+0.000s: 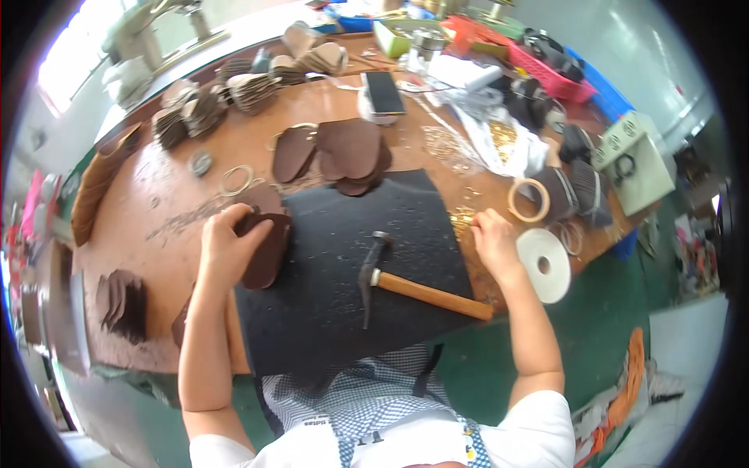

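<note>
My left hand (234,238) is closed around the edge of a dark brown leather piece (268,261) with rounded ends, at the left side of a black mat (335,327). My right hand (495,240) is closed, its fingertips pinched beside a small pile of gold metal bits (462,220); anything between them is too small to make out. A hammer with a wooden handle (433,295) lies on the mat between my hands, its dark head toward the middle. Beyond the mat, more rounded brown leather pieces (349,148) overlap in a loose pile.
A white tape roll (555,273) and a tan tape ring (544,201) lie right of my right hand. A phone (382,93) rests farther back. Stacked leather pieces (253,92) line the far edge; another stack (123,304) sits at left. A pink basket (558,78) stands back right.
</note>
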`<state>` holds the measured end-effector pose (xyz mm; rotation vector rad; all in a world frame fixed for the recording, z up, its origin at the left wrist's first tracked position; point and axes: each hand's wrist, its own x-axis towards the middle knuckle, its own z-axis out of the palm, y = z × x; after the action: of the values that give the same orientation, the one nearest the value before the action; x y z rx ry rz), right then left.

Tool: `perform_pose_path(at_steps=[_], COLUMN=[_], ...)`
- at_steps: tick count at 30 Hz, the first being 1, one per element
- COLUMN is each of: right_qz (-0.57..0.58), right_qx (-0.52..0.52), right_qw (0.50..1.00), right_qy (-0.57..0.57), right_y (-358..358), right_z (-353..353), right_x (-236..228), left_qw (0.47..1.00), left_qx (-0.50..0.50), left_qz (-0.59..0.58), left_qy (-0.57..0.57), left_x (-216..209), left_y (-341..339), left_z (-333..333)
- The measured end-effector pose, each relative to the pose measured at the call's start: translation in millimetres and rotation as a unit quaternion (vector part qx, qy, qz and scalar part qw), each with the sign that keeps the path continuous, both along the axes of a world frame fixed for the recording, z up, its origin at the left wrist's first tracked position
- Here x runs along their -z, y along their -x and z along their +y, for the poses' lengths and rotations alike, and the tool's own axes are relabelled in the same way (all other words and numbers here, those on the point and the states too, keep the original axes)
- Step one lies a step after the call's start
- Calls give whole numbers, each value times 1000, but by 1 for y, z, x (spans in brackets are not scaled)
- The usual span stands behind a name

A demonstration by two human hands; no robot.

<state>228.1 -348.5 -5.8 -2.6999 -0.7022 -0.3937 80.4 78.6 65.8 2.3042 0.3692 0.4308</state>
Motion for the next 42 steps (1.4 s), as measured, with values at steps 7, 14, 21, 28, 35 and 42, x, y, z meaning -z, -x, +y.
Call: perform_pose_path(at_steps=[7, 14, 21, 28, 35, 42], right_qz=[-75, 22, 209, 442, 427, 396], right_qx=[-6, 10, -1, -114, -213, -220], right_qw=[969, 999, 941, 792, 797, 799], right_qy=[235, -37, -267, -406, -370, -396], right_y=[-1, 8, 31, 108, 144, 160], right_z=[25, 9, 37, 127, 170, 174], right_x=[7, -12, -27, -63, -41, -39], left_qw=[957, 882, 898, 903, 840, 820], left_qx=[7, -22, -17, -31, -38, -8], left_qz=[32, 31, 37, 22, 25, 27], left_qy=[288, 470, 438, 427, 541, 571], left_x=[-23, 32, 49, 52, 47, 43], left_y=[71, 102, 96, 96, 107, 118], left_z=[-46, -73, -82, -79, -81, -85])
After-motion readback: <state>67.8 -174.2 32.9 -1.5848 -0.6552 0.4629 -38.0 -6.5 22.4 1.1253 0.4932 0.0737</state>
